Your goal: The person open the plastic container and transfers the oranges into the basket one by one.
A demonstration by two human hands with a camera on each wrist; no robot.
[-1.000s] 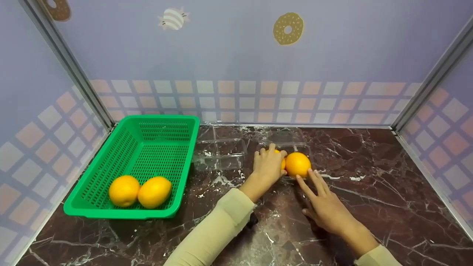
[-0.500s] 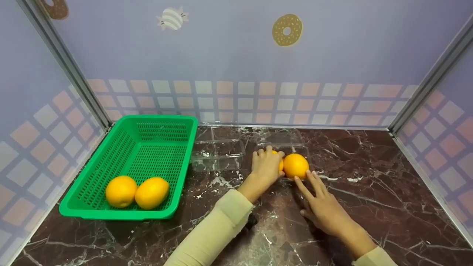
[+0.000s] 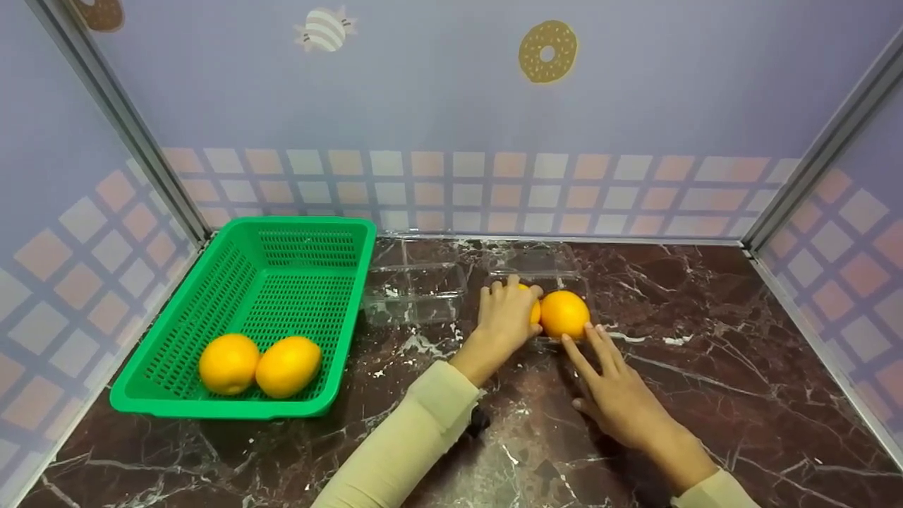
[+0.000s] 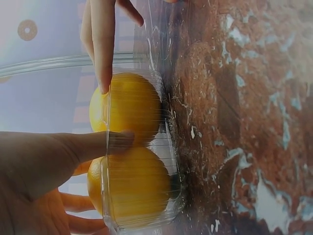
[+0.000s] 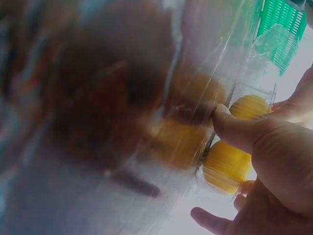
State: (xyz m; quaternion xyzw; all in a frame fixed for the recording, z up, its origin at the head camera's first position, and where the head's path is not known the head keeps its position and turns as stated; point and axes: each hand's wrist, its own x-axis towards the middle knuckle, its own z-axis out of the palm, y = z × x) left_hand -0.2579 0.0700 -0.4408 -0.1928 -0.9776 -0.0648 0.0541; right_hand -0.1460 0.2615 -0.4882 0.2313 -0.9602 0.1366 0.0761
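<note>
Two oranges sit side by side in a clear plastic box [image 4: 165, 147] with its lid folded back towards the wall. My left hand [image 3: 504, 314] is curled over the left orange [image 3: 535, 313], gripping it; its thumb dips between the two fruits in the left wrist view. Much of that orange is hidden under the fingers. Beside it, the right orange [image 3: 564, 315] shows fully from above. My right hand [image 3: 624, 398] reaches in from the right with straight fingers, fingertips at the box's near rim and the right orange.
A green plastic basket [image 3: 120, 398] stands on the left with two more oranges [image 3: 229, 363] at its near end. Between basket and hands lies another clear plastic box [image 3: 416, 282], lid open. Patterned walls [image 3: 437, 85] enclose the dark marbled tabletop [image 3: 719, 339].
The head view has shifted slightly. Both hands and the oranges keep the same places relative to each other.
</note>
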